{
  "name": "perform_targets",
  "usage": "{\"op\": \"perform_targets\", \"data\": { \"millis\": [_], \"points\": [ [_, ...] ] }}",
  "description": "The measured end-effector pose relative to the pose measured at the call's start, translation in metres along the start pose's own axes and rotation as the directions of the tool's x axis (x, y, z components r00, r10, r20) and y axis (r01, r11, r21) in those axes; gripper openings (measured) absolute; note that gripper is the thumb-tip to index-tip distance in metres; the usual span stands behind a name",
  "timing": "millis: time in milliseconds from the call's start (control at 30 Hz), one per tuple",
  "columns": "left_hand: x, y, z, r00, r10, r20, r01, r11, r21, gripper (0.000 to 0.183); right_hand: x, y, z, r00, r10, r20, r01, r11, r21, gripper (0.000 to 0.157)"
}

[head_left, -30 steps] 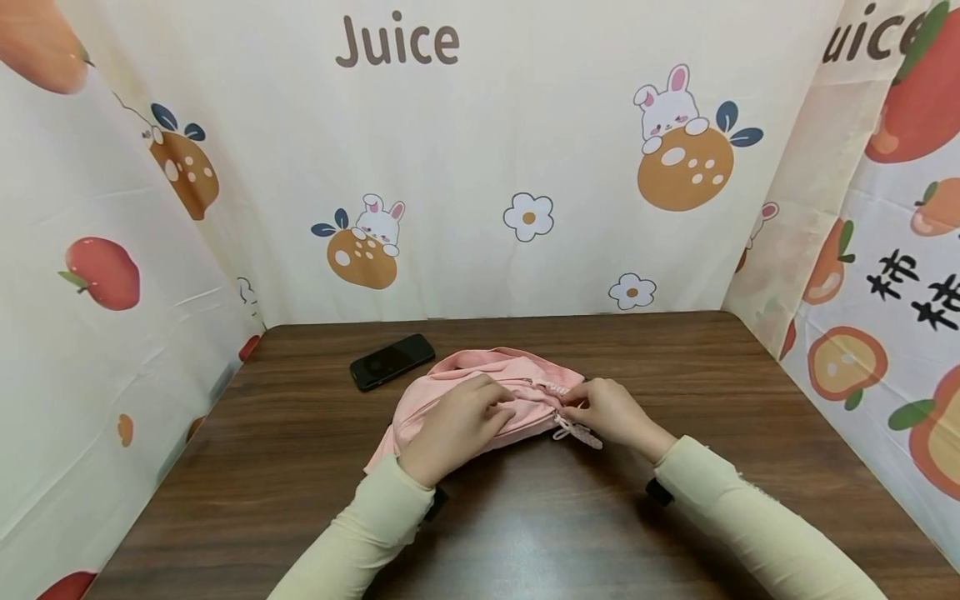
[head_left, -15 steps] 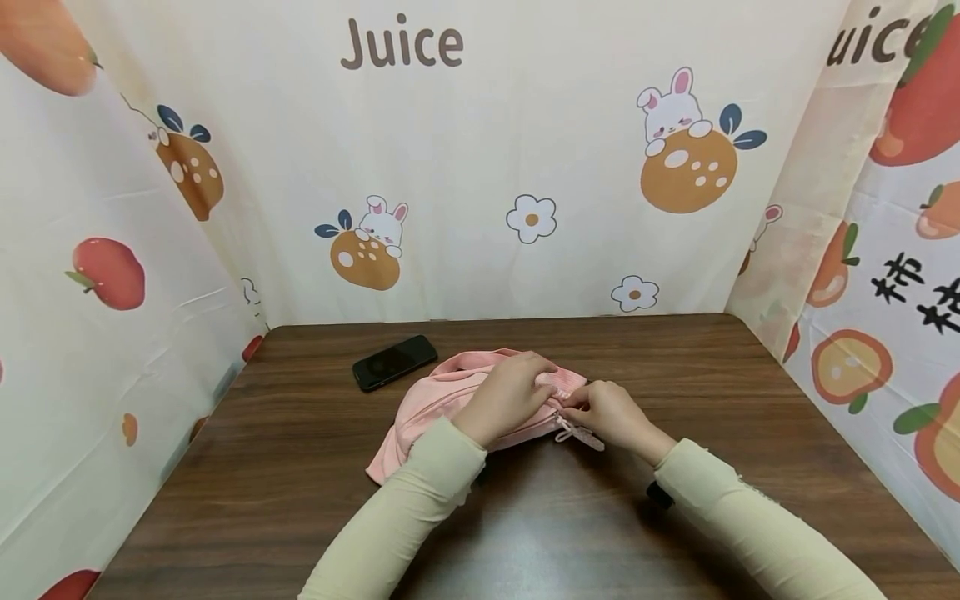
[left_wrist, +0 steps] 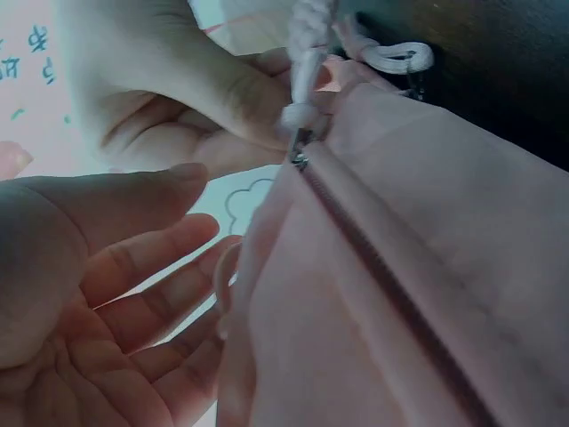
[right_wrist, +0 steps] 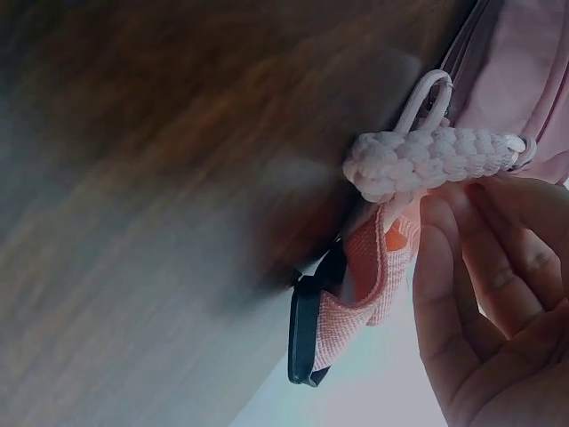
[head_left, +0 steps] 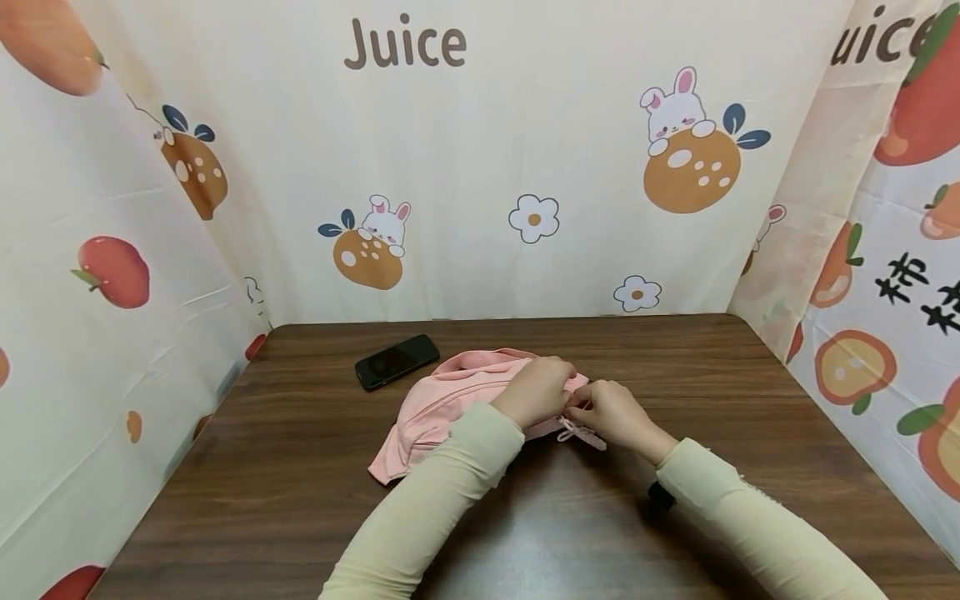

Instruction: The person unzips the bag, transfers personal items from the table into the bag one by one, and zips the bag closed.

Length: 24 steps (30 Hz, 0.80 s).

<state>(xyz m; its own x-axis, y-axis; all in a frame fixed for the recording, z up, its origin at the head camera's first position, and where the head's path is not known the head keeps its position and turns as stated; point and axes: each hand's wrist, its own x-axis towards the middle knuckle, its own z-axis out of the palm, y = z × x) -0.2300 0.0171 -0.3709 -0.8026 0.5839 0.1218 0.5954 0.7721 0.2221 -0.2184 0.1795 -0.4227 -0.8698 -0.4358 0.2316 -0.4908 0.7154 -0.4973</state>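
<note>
A pink waist bag (head_left: 442,400) lies on the table in the head view. Its near-right end is in my right hand (head_left: 618,415), whose thumb and forefinger pinch the fabric beside a braided cord zipper pull (right_wrist: 436,160). My left hand (head_left: 536,390) reaches over the bag's right part. In the left wrist view its thumb and fingers are apart and loosely bent, fingertips right at the bag's edge. There a zipper slider (left_wrist: 300,147) sits at the end of the zipper (left_wrist: 391,285), close to my right thumb. The left fingers are hidden in the head view.
A black phone (head_left: 397,362) lies on the wooden table (head_left: 300,433) behind the bag's left side. Pink webbing strap (right_wrist: 356,302) with a black buckle (right_wrist: 305,329) hangs by the right hand. Printed curtains (head_left: 465,167) enclose the table at the back and sides.
My left hand has moved right across the bag, from its middle to beside the right hand. The right hand keeps its pinch in nearly the same place.
</note>
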Motion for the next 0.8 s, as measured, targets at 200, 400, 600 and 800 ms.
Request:
{"op": "perform_targets", "data": {
  "millis": [200, 400, 600, 800],
  "points": [
    [0.008, 0.001, 0.009, 1.0, -0.013, 0.02, 0.012, 0.998, 0.07, 0.008, 0.0, 0.0, 0.0, 1.0, -0.004, -0.001, 0.004, 1.0, 0.0, 0.01],
    [0.01, -0.001, 0.014, 1.0, 0.003, -0.014, -0.002, 0.997, 0.075, 0.032, 0.0, -0.001, -0.001, 1.0, 0.01, 0.007, -0.01, 1.0, -0.015, 0.008],
    [0.011, 0.0, 0.012, 1.0, -0.01, -0.028, 0.013, 0.996, 0.088, 0.023, -0.001, -0.005, -0.002, 0.999, 0.043, 0.012, -0.043, 0.999, -0.02, 0.007],
    [0.008, 0.002, 0.005, 0.998, -0.013, -0.062, 0.02, 0.992, 0.124, 0.007, -0.001, -0.007, -0.002, 0.999, 0.042, 0.009, -0.041, 0.999, -0.027, 0.008]
  ]
}}
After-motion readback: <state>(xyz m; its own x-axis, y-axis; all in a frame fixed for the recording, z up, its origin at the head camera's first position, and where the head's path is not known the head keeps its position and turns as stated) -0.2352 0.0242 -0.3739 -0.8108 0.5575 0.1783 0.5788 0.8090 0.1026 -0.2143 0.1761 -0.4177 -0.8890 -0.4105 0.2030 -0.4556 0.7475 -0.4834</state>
